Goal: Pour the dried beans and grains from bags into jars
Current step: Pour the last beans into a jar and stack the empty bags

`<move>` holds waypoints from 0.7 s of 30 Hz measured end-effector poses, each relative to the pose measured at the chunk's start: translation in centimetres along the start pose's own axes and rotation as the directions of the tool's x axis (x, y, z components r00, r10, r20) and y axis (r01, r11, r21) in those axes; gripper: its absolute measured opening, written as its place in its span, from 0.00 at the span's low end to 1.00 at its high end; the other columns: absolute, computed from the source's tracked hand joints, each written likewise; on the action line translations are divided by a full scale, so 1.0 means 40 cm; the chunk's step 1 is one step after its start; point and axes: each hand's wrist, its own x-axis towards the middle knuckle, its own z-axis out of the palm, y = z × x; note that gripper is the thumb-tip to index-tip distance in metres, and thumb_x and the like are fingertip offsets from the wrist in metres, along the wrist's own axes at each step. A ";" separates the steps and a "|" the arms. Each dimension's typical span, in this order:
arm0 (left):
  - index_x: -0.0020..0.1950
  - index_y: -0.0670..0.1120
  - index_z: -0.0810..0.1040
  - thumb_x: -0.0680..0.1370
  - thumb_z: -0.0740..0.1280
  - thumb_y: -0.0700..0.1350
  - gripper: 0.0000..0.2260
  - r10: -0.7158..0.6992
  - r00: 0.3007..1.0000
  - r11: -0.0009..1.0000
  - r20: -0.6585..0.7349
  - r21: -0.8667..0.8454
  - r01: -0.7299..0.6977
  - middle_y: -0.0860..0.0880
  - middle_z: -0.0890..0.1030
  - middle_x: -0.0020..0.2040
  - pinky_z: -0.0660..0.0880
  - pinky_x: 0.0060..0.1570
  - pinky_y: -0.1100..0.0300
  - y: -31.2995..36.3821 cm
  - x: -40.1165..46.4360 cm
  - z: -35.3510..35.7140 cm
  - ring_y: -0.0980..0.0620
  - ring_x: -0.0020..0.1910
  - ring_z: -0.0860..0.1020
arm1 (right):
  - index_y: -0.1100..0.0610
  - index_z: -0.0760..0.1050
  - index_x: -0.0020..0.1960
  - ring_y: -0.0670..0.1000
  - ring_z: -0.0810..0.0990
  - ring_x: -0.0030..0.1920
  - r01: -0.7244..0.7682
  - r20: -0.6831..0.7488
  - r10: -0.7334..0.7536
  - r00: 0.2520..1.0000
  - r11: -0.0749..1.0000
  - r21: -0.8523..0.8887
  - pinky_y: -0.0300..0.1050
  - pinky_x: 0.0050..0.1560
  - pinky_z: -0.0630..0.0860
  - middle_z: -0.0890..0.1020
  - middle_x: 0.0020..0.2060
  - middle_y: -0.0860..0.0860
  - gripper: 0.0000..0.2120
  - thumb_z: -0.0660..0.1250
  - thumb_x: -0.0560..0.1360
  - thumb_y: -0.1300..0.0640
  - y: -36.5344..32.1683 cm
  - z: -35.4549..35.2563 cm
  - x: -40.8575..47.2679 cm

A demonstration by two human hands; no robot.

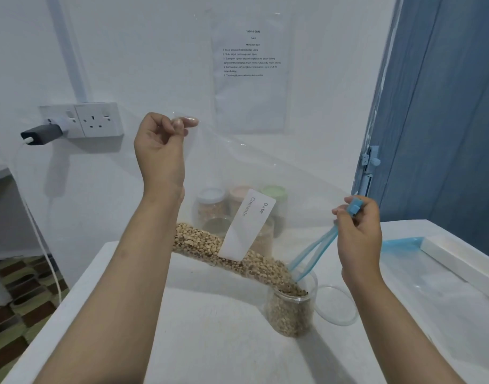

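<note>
Clear zip bag [237,167] tilted, speckled beans [210,245] sliding into jar [292,309], left hand [160,142] pinching corner, right hand [359,231] pinching blue seal.

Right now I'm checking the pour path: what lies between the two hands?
In the head view, the clear zip bag stretches from left hand to right hand, beans sliding toward the jar.

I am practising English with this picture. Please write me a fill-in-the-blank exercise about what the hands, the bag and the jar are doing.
1. The left hand pinches a corner of the clear ____.
2. The beans slide down into the open ____ on the table.
3. The right hand holds the bag's zip strip, whose colour is ____.
4. The white label reads "Date" and "____".

Missing words: bag; jar; blue; Contents
</note>
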 end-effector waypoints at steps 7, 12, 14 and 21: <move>0.40 0.48 0.64 0.80 0.61 0.32 0.15 -0.003 1.000 1.000 -0.006 -0.001 0.003 0.45 0.83 0.43 0.70 0.44 0.68 0.001 0.000 0.000 0.59 0.40 0.78 | 0.45 0.71 0.52 0.49 0.79 0.53 -0.002 -0.016 0.002 1.000 1.000 0.021 0.37 0.50 0.71 0.80 0.44 0.42 0.11 0.63 0.79 0.63 -0.005 -0.001 0.001; 0.40 0.48 0.64 0.81 0.61 0.32 0.15 -0.003 1.000 1.000 -0.005 0.004 0.003 0.45 0.83 0.43 0.70 0.45 0.67 0.007 -0.001 0.003 0.58 0.41 0.78 | 0.43 0.71 0.50 0.48 0.79 0.53 -0.003 -0.020 0.004 1.000 1.000 0.025 0.34 0.48 0.70 0.82 0.49 0.49 0.13 0.62 0.80 0.62 -0.012 -0.004 -0.001; 0.40 0.48 0.64 0.81 0.61 0.33 0.14 -0.006 1.000 1.000 -0.005 0.009 0.006 0.46 0.83 0.43 0.70 0.45 0.67 0.007 -0.002 0.004 0.58 0.41 0.77 | 0.45 0.71 0.51 0.47 0.79 0.52 -0.005 -0.021 0.005 1.000 1.000 0.024 0.33 0.48 0.70 0.82 0.49 0.51 0.12 0.62 0.80 0.63 -0.013 -0.005 0.001; 0.40 0.49 0.64 0.81 0.61 0.33 0.14 -0.005 1.000 1.000 -0.005 0.009 0.005 0.47 0.84 0.43 0.70 0.45 0.67 0.004 0.000 0.002 0.57 0.41 0.77 | 0.49 0.71 0.54 0.47 0.79 0.52 -0.014 -0.023 0.015 1.000 1.000 0.012 0.34 0.48 0.70 0.82 0.48 0.49 0.10 0.62 0.80 0.63 -0.010 -0.005 0.006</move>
